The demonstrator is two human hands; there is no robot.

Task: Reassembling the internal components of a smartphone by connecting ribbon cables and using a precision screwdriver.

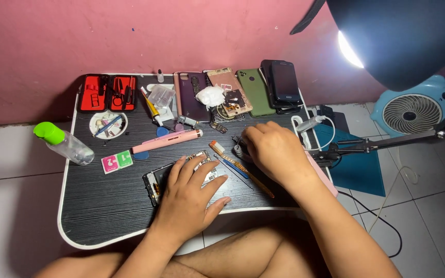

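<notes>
Opened phone (156, 181) under left hand (189, 198), right hand (274, 149) beside toothbrush (233, 160)

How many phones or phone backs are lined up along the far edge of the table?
5 at least: a purple back, a pinkish opened one, a green one, and two dark phones stacked at the right. More may hide beneath.

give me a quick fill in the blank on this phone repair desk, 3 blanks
1. The left hand presses flat on an opened ____ lying on the black table.
2. The clear bottle at the table's left edge has a ____ cap.
3. The red tool case lies open at the table's back ____ corner.

The right hand rests beside a toothbrush.

Missing words: phone; green; left
</notes>
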